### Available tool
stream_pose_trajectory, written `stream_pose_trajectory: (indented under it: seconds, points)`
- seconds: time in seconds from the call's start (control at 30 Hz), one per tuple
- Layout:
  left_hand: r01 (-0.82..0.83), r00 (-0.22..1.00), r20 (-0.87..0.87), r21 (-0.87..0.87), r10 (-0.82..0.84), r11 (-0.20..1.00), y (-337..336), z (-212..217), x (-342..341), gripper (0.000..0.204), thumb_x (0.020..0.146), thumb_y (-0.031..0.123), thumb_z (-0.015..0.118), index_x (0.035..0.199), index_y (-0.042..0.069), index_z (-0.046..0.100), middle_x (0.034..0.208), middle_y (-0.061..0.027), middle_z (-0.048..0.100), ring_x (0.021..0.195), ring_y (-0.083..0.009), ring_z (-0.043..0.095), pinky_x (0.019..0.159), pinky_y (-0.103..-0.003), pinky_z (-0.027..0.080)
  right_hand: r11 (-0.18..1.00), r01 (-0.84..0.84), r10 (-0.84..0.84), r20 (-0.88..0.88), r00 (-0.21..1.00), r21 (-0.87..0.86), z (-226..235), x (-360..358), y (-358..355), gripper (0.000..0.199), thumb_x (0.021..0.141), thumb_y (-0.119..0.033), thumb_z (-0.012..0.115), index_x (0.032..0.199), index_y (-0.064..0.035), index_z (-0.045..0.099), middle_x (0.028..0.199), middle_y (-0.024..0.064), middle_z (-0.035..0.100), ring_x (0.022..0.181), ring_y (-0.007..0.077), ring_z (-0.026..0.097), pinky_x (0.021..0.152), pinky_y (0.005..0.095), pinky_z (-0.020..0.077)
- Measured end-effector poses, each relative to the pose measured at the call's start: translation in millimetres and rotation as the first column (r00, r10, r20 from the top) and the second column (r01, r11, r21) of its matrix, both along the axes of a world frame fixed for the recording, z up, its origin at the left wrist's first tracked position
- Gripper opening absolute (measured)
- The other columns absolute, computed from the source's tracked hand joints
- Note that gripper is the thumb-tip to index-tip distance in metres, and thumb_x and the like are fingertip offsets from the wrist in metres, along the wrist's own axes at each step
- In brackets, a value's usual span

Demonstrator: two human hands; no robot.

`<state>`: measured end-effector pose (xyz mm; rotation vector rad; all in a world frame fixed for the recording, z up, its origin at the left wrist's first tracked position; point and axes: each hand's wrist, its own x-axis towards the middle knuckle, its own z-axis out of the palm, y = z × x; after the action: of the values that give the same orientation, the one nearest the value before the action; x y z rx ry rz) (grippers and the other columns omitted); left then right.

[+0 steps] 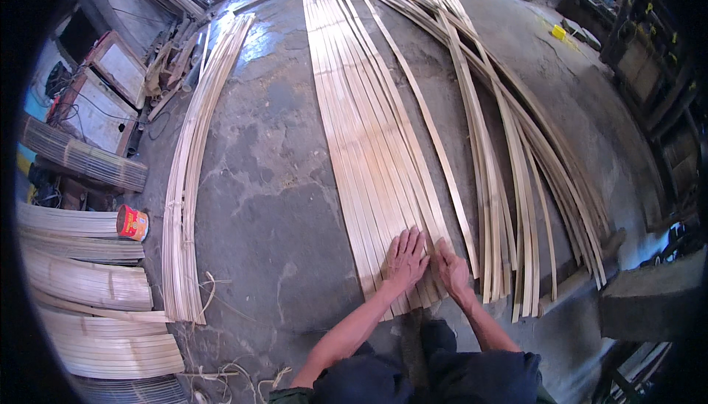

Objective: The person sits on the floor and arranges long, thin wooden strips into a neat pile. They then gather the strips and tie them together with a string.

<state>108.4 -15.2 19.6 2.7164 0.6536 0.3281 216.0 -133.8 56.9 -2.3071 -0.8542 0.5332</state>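
pale bamboo slats laid side by side in flat row (372, 146) on grey concrete floor (273, 205), centre. left hand (406, 258) flat, fingers spread on near ends; right hand (451, 268) beside, fingers narrow, pinching rightmost slat edge. advice: press ends flat, butt edges tight, no overlap.

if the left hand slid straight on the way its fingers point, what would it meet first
Likely nothing new: the left hand lies flat on the row of pale flat bamboo slats laid side by side on the grey concrete floor, and its fingers point along them, so it would keep running up those slats.
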Motion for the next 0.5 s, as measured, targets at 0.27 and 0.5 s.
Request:
stream_pose_trajectory:
  seconds: [0.27,0.5]
  points:
    - [-0.011,1.000,-0.013,0.024,0.011,1.000,-2,-1,4,0.071,0.089,0.037,0.059,0.148,0.004,0.035,0.156,-0.0110,0.029,0.144,-0.0327,0.024,0.118,-0.049,0.015,0.982,-0.124,0.147,0.159,0.976,-0.144,-6,1,-5,0.046,0.098,-0.031,0.053,0.141,-0.0165,0.045,0.086,0.0216,0.064,0.077,0.0434,0.065,0.062,0.0524,0.0501]
    - [0.034,0.998,-0.046,0.011,-0.033,0.999,-7,4,6,0.057,0.094,0.029,0.054,0.148,0.025,0.038,0.155,-0.0168,0.026,0.142,-0.0420,0.023,0.116,-0.057,0.015,0.969,-0.096,0.160,0.280,0.947,-0.229,-18,3,-4,0.048,0.097,-0.033,0.053,0.141,-0.0188,0.043,0.086,0.0195,0.062,0.075,0.0422,0.067,0.059,0.0506,0.0528]
